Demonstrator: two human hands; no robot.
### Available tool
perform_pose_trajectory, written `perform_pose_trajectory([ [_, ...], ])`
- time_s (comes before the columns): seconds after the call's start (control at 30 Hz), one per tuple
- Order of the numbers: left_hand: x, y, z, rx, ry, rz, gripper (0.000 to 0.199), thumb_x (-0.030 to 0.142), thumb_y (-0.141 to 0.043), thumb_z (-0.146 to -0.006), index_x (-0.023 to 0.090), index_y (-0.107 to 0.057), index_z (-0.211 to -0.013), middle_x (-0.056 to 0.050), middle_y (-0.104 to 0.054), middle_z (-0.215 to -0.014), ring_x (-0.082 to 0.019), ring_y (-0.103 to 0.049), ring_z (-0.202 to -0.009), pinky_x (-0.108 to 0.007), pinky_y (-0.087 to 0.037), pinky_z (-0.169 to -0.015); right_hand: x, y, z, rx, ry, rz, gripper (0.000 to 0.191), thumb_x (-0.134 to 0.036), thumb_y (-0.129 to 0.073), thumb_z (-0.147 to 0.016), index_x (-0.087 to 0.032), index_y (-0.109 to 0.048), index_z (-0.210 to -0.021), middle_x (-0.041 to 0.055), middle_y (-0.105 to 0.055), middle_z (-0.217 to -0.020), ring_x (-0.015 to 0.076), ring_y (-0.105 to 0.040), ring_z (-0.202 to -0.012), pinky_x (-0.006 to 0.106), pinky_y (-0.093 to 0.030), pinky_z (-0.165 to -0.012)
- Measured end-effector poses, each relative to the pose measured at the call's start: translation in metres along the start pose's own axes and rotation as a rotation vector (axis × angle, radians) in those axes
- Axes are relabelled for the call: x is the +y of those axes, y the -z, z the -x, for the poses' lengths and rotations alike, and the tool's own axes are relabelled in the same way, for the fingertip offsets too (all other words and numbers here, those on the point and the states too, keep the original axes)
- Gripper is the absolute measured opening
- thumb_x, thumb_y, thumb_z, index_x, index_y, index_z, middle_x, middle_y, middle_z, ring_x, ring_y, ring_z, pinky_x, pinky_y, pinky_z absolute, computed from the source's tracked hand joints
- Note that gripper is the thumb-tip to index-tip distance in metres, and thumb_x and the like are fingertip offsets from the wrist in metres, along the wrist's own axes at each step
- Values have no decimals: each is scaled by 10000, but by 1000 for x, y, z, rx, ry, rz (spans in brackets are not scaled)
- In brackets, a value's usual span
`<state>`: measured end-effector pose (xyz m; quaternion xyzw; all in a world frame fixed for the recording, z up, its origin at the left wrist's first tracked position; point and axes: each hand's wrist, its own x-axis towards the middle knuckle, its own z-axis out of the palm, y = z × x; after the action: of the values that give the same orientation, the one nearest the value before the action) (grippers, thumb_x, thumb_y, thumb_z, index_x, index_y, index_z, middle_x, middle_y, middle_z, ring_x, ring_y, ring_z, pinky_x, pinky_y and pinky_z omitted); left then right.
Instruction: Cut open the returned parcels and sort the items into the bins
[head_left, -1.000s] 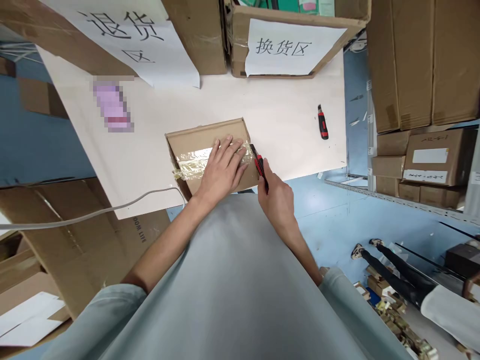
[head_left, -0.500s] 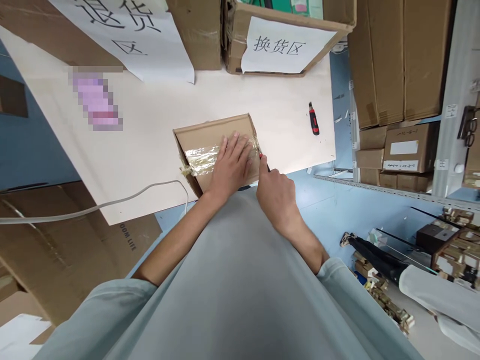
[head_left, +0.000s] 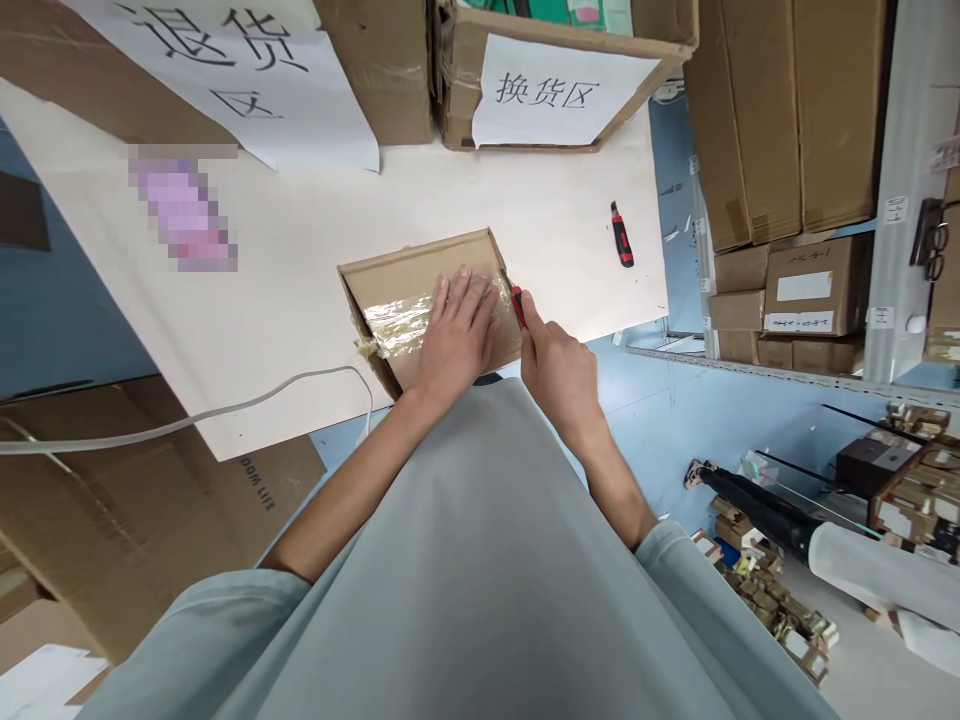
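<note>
White table (head_left: 300,225) bearing a brown, clear-taped cardboard box (head_left: 394,275).
Left hand (head_left: 454,342) lies flat on the box; right hand (head_left: 559,372) grips a red-and-black cutter (head_left: 518,306) at its edge.

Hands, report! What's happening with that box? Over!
Left hand spread on taped box. Right hand gripping red-and-black cutter at box's right edge. Second cutter apart, farther right on table.

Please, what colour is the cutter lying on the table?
The cutter is black and red; head view.
</note>
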<state>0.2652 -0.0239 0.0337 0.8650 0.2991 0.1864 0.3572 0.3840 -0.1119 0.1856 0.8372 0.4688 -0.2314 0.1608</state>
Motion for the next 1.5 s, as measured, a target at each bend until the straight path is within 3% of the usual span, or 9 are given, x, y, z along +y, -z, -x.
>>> perform_pose_trajectory([
  [0.13, 0, -2, -1, 20, 11, 12, 569, 445, -356, -1229, 242, -501, -1740, -162, -538, -1795, -373, -342, -1773, -712, -181, -1472, 1, -20, -13, 0, 0, 16, 768, -179, -321, -1195, -275, -38, -1903, 147, -777, -1205, 262, -793, -940, 347, -614, -836],
  [0.37, -1, -2, -2, 17, 18, -21, 523, 419, -405, -1223, 249, -565, -1691, -156, -562, -1777, -370, -352, -1768, -701, -190, -1473, 4, -24, 14, -77, -6, 43, 878, -109, -436, -1130, -262, -50, -1904, 146, -797, -1124, 244, -790, -834, 307, -603, -727],
  [0.53, -4, 10, 4, 18, 25, -22, 537, 451, -424, -1220, 260, -575, -1698, -148, -575, -1767, -376, -371, -1760, -719, -196, -1465, 40, -17, 22, 85, 72, -144, 727, -259, -376, -1200, -297, -179, -1899, 119, -815, -1077, 248, -748, -805, 316, -560, -743],
  [0.7, -20, 37, 29, 42, 70, -33, 625, 580, -417, -1211, 262, -554, -1730, -151, -615, -1730, -378, -404, -1743, -702, -218, -1460, 88, -74, -64, 288, 12, -348, 679, -367, -236, -1209, -216, -299, -1868, 191, -804, -1220, 310, -754, -945, 372, -572, -815],
  [0.87, -40, 70, 67, 103, 141, -75, 657, 616, -410, -1200, 278, -534, -1749, -140, -624, -1727, -371, -408, -1742, -672, -229, -1462, 100, -162, -172, 91, -91, -345, 738, -255, -248, -1148, -170, -218, -1880, 234, -716, -1352, 336, -754, -1022, 439, -594, -917],
  [1.03, -42, 88, 100, 226, 254, -95, 735, 719, -389, -1175, 288, -533, -1754, -139, -613, -1736, -367, -436, -1728, -598, -327, -1435, 95, -217, -206, 19, -115, -312, 812, -159, -339, -1073, -116, -191, -1870, 276, -634, -1407, 369, -711, -1188, 517, -568, -1067],
  [1.2, -32, 102, 126, 461, 405, -98, 742, 773, -321, -1168, 338, -598, -1701, -129, -697, -1635, -353, -610, -1583, -584, -449, -1354, 72, -223, -198, 187, 40, -411, 703, -289, -411, -1107, -146, -371, -1794, 298, -547, -1613, 397, -549, -1496, 601, -497, -1226],
  [1.4, -31, 124, 144, 555, 638, -3, 725, 778, -699, -1039, 288, -712, -1573, -124, -765, -1534, -338, -729, -1422, -515, -657, -1183, 3, -202, -171, -94, 284, -996, 632, -723, -376, -1131, -214, -698, -1324, 117, -747, -1140, 253, -685, -1033, 385, -606, -936],
  [1.5, -34, 129, 144, 577, 676, 105, 735, 758, -773, -1001, 288, -716, -1564, -115, -761, -1553, -350, -735, -1441, -535, -662, -1196, -16, -187, -156, -107, 368, -1004, 646, -820, -345, -1105, -262, -580, -879, 6, -575, -813, 204, -541, -824, 323, -522, -782],
])
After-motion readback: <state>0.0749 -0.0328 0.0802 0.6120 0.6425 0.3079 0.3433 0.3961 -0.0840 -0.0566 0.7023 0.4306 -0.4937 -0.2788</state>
